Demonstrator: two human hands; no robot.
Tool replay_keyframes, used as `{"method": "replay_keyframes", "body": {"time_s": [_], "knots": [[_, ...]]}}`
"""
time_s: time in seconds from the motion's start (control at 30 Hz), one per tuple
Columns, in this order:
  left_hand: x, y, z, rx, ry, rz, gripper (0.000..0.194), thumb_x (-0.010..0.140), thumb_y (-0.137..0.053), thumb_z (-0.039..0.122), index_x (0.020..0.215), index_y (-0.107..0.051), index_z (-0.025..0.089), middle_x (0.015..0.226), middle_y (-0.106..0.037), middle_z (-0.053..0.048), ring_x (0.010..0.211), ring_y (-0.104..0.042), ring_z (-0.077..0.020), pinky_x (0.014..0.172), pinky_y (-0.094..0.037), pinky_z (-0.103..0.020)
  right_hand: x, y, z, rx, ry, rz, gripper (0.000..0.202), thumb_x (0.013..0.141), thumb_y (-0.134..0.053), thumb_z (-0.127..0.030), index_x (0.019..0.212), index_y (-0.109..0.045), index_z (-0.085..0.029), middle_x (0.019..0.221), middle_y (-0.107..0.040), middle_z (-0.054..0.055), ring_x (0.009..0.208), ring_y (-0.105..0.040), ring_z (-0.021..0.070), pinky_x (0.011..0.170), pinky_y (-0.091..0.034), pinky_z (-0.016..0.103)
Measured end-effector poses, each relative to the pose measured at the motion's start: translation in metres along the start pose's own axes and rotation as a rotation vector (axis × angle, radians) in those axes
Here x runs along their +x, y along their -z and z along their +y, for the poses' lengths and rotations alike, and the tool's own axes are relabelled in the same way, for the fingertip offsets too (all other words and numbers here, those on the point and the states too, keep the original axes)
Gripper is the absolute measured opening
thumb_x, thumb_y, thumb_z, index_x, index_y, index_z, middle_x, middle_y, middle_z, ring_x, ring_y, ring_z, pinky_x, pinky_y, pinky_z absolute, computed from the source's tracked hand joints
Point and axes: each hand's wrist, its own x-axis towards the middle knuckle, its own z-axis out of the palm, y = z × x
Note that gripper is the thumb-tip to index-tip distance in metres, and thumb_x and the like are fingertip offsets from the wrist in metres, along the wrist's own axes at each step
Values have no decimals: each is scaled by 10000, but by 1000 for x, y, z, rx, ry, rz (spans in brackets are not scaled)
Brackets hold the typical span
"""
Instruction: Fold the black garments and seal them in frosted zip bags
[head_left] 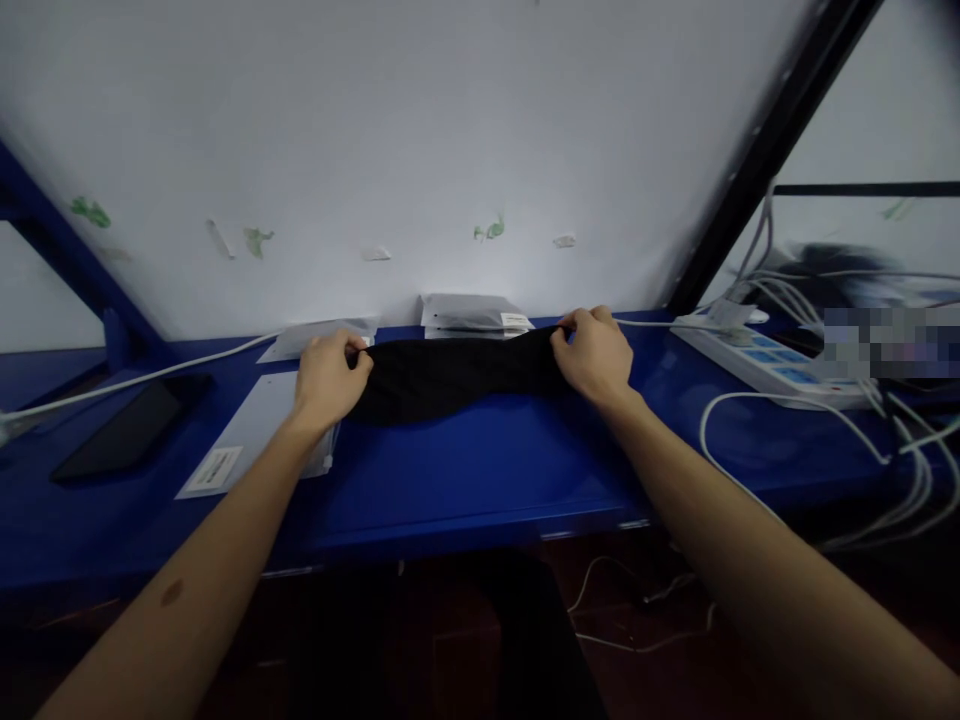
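A piece of black cloth (457, 378) is stretched out sideways between my two hands, just over the blue table (450, 470). My left hand (330, 378) pinches its left end between thumb and fingers. At the other end, my right hand (595, 352) grips the cloth's upper right corner. The cloth is long and narrow, with a wavy lower edge; what kind of item it is does not show. Beneath my left hand and wrist lies a pale plastic bag (251, 425) with a white label, partly covered by my forearm.
Behind the cloth, a stack of labelled plastic bags (472, 312) rests against the white wall panel (450, 150). A dark flat tablet-like object (131, 430) lies at left. On the right are a white power strip (772, 362) and tangled white cables (795, 398).
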Motion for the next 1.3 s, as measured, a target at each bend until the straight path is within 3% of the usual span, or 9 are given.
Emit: {"method": "replay_keyframes", "body": {"time_s": [0.07, 0.17, 0.3, 0.43, 0.5, 0.6, 0.83, 1.0, 1.3], "knots": [[-14, 15, 6, -96, 2, 38, 152, 846, -519, 213, 966, -612, 201, 983, -708, -74, 948, -657, -234, 898, -497, -362, -6, 11, 3, 68, 75, 81, 233, 896, -510, -332, 979, -654, -170, 1106, -655, 159, 989, -634, 292, 848, -496, 433], [-55, 37, 14, -157, -10, 52, 127, 840, -523, 234, 947, -586, 212, 885, -693, -30, 839, -672, -211, 811, -522, -333, -27, 33, 20, 262, 263, 111, 117, 894, -540, -308, 908, -592, -203, 1027, -701, 110, 961, -659, 255, 868, -507, 401], [-118, 52, 15, -142, -141, -46, 170, 898, -475, 271, 993, -609, 230, 958, -699, -29, 895, -671, -225, 818, -534, -352, -75, 63, 54, 374, 418, -74, 57, 888, -588, -277, 932, -571, -246, 955, -734, 34, 826, -697, 206, 745, -540, 334], [-150, 53, 5, -135, -293, -132, 254, 932, -446, 242, 1055, -666, 267, 1031, -711, -23, 1023, -649, -241, 945, -499, -424, -118, 77, 78, 322, 552, -232, 192, 931, -543, -229, 1092, -632, -285, 1005, -731, 14, 933, -693, 203, 815, -548, 351], [-154, 54, 1, -146, -309, -124, 236, 933, -478, 265, 1063, -676, 275, 1045, -714, -12, 1058, -643, -243, 1039, -451, -469, -131, 78, 82, 308, 569, -230, 231, 938, -530, -205, 1124, -640, -287, 1067, -729, 18, 1005, -683, 204, 872, -539, 369], [-156, 55, -3, -194, -260, -97, 197, 951, -514, 351, 997, -690, 275, 1015, -723, 2, 1053, -654, -234, 1134, -377, -498, -146, 73, 80, 289, 536, -113, 233, 924, -561, -195, 1125, -649, -272, 1127, -725, 30, 1084, -669, 218, 920, -517, 394], [-162, 47, -6, -182, -120, -13, 298, 967, -503, 466, 833, -687, 272, 916, -727, 0, 991, -663, -241, 981, -498, -454, -179, 56, 64, 217, 445, 131, 220, 937, -553, -236, 1137, -646, -238, 1151, -733, 58, 1098, -680, 263, 864, -450, 418], [-163, 45, -5, -154, -73, -42, 319, 935, -549, 535, 801, -639, 260, 893, -705, -6, 960, -651, -233, 807, -537, -367, -187, 54, 64, 196, 430, 118, 216, 953, -530, -252, 1137, -641, -228, 1158, -732, 66, 1090, -682, 257, 875, -430, 411], [-168, 43, -7, -69, -17, -46, 320, 956, -503, 522, 793, -604, 266, 917, -697, -2, 1036, -634, -240, 814, -533, -346, -186, 64, 61, 237, 313, 58, 145, 969, -532, -305, 1022, -653, -244, 1127, -735, 45, 1043, -682, 221, 868, -445, 379]]}}
